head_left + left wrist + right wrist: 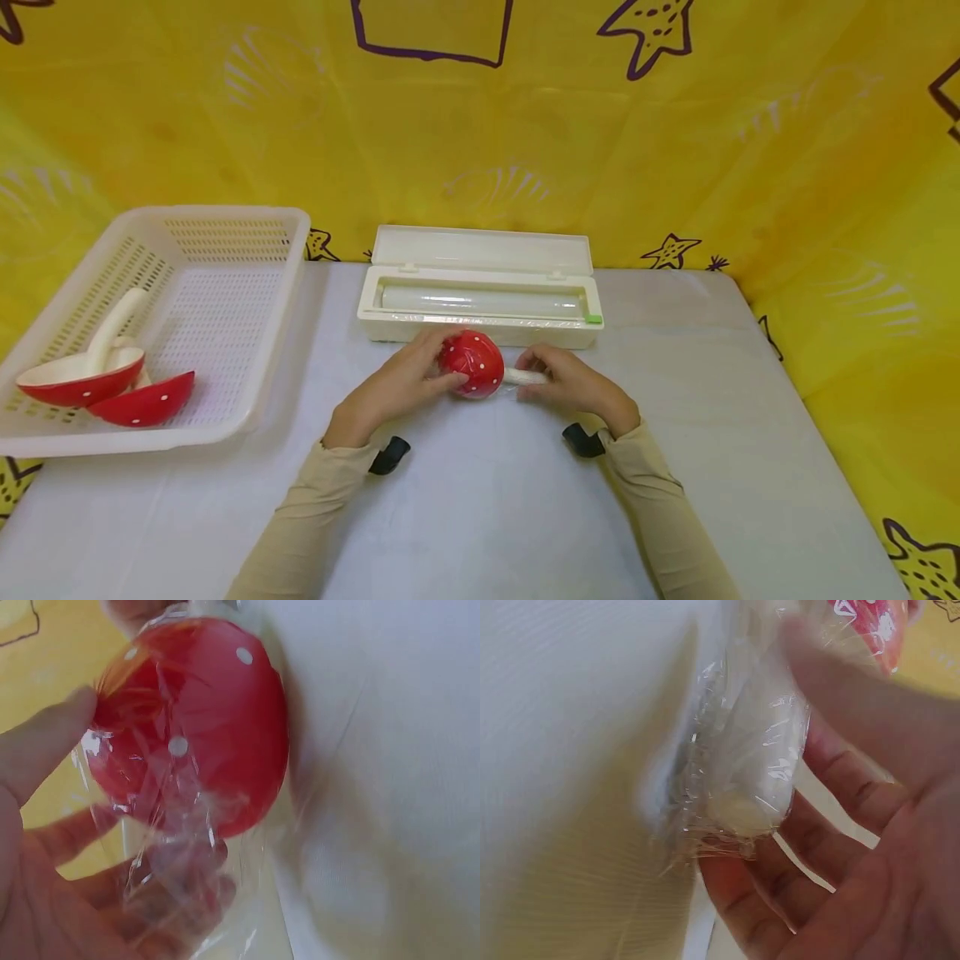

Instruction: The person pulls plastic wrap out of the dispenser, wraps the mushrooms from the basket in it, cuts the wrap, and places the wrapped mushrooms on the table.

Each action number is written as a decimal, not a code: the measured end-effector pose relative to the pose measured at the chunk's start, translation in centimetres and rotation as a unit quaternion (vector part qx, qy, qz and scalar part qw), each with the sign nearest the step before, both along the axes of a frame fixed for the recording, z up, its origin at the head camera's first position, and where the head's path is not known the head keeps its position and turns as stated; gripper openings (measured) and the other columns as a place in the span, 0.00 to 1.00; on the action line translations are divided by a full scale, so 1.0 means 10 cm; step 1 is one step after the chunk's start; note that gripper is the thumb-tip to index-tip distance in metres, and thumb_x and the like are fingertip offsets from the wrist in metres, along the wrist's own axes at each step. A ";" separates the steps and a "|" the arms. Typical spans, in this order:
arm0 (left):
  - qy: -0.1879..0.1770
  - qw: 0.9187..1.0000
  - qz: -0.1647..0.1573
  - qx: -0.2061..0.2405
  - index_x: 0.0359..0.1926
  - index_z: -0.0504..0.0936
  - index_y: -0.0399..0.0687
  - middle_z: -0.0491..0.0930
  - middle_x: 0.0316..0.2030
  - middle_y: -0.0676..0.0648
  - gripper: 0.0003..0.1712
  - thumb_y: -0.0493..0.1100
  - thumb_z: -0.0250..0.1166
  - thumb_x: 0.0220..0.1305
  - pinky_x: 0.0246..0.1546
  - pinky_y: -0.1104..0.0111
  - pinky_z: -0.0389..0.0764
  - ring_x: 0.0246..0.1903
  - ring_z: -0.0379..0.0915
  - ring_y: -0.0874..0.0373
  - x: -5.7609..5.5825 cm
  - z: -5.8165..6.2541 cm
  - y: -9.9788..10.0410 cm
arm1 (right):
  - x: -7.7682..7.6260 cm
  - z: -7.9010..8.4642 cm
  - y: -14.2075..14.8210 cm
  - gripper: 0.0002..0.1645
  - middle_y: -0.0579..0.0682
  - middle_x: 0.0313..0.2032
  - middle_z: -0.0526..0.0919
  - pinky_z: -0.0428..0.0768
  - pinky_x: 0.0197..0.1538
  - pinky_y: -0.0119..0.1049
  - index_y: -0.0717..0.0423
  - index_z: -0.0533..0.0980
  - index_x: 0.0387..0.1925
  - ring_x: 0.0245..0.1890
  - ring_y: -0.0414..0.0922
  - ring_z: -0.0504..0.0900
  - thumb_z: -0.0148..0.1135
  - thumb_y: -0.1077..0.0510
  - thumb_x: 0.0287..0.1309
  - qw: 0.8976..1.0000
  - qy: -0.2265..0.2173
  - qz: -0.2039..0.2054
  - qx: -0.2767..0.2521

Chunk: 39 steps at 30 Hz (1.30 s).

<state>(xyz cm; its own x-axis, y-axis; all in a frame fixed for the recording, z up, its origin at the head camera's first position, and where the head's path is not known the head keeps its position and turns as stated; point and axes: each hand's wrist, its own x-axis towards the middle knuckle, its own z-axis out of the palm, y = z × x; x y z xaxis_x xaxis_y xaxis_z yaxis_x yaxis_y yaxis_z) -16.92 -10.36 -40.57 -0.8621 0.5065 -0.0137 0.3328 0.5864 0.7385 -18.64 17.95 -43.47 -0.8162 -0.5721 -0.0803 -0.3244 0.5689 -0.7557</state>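
A red ladle with white dots and a white handle lies between my hands, bowl bottom up, wrapped in clear plastic film. My left hand holds the bowl, its thumb against the red side; in the left wrist view, loose crumpled film hangs over the fingers. At the other end my right hand grips the film-covered handle between thumb and fingers. Film bunches around the handle's tip in the right wrist view.
Behind the hands stands a white film box, lid raised, with a roll of cling film inside. A white plastic basket at the left contains two more dotted ladles, one red-and-white ladle leaning on another red ladle.
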 end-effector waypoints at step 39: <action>0.024 0.999 0.019 -0.009 0.52 0.72 0.40 0.85 0.35 0.43 0.22 0.34 0.71 0.58 0.45 0.57 0.82 0.37 0.81 0.52 -0.10 -0.12 -0.12 | 0.01 0.31 0.30 0.23 0.58 0.47 0.86 0.81 0.55 0.52 0.62 0.80 0.51 0.46 0.53 0.84 0.73 0.58 0.54 0.995 0.073 -0.062 -0.017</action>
<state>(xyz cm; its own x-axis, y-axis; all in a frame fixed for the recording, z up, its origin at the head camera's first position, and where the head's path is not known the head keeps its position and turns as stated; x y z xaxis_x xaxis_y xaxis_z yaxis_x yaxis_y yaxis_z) -17.89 -11.56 -41.78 -0.8808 0.4732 0.0189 0.3443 0.6124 0.7117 -18.50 20.91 -40.37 -0.8827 -0.4658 0.0624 -0.3610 0.5870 -0.7246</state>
